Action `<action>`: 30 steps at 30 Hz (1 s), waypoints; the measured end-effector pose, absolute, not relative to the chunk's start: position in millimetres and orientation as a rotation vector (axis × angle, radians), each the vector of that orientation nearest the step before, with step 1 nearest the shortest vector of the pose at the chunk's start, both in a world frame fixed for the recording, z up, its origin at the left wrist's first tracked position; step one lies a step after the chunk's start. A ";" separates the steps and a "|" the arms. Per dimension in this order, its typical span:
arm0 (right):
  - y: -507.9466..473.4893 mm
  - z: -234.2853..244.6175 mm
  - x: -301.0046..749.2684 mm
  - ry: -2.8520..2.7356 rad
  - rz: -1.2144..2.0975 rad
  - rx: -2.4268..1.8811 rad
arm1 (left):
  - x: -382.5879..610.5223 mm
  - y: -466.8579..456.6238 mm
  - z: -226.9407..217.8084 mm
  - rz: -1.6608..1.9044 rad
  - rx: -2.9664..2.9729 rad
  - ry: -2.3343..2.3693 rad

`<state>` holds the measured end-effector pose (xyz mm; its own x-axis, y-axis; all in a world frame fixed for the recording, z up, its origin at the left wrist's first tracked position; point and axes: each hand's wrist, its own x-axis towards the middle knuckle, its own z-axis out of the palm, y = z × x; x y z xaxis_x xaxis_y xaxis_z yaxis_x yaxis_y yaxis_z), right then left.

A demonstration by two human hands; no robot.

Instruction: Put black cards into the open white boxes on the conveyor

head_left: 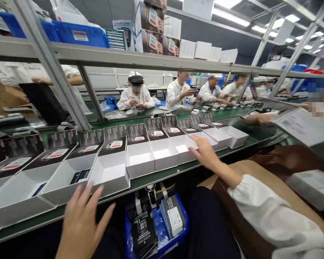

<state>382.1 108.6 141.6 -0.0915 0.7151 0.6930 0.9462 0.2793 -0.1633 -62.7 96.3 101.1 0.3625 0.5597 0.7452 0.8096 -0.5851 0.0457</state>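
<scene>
A row of open white boxes [139, 158] with black lids runs along the green conveyor belt [162, 174] in front of me. My left hand [81, 219] hovers open, fingers spread, just below the belt's near edge, nearest a box holding a dark leaflet [79, 176]. My right hand [205, 153] reaches forward with fingers out and rests at the rim of a white box [182, 145] further right. Neither hand holds anything.
A blue bin [162, 230] of black booklets and small packs sits under the belt between my knees. A brown carton [272, 187] lies at my right. Several white-coated workers sit across the belt. A metal shelf [110, 55] with blue crates and cartons hangs overhead.
</scene>
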 end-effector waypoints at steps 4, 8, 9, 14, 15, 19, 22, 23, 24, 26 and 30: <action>121.0 117.9 419.5 -2.054 -0.408 -1.746 | 0.8 138.1 145.6 -0.541 -2.307 -1.377; 123.1 103.5 414.7 -2.108 -0.394 -1.688 | 38.5 139.2 154.7 -0.205 -2.326 -1.587; 122.2 101.1 414.7 -2.118 -0.378 -1.632 | 42.6 134.2 153.4 -0.202 -2.303 -1.618; 116.3 93.8 422.4 -2.189 -0.428 -1.470 | 47.8 117.2 146.2 -0.222 -2.223 -1.684; 115.0 94.5 423.4 -2.200 -0.447 -1.494 | 48.0 117.6 146.3 -0.233 -2.228 -1.683; 100.3 107.8 416.0 -2.209 -0.577 -1.622 | 45.0 119.3 148.1 -0.327 -2.281 -1.634; 74.4 116.8 389.0 -2.104 -0.733 -1.606 | 35.1 103.0 132.3 -0.671 -2.298 -1.451; 63.7 115.0 375.1 -2.106 -0.731 -1.538 | 30.9 92.3 120.8 -0.783 -2.335 -1.371; 52.7 109.3 359.3 -2.146 -0.689 -1.445 | 26.9 79.3 106.1 -0.843 -2.409 -1.304; 32.0 84.9 326.0 -2.308 -0.532 -1.274 | 20.1 49.9 69.2 -0.731 -2.638 -1.273; 8.3 8.9 280.8 -2.629 -0.259 -1.330 | 12.0 2.8 -3.3 0.078 -2.858 -1.627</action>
<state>280.8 8.3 8.9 -0.5820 0.7766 0.2410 0.8087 0.5837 0.0721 12.0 2.8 -3.3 0.5126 0.8510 -0.1141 0.8581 -0.5027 0.1048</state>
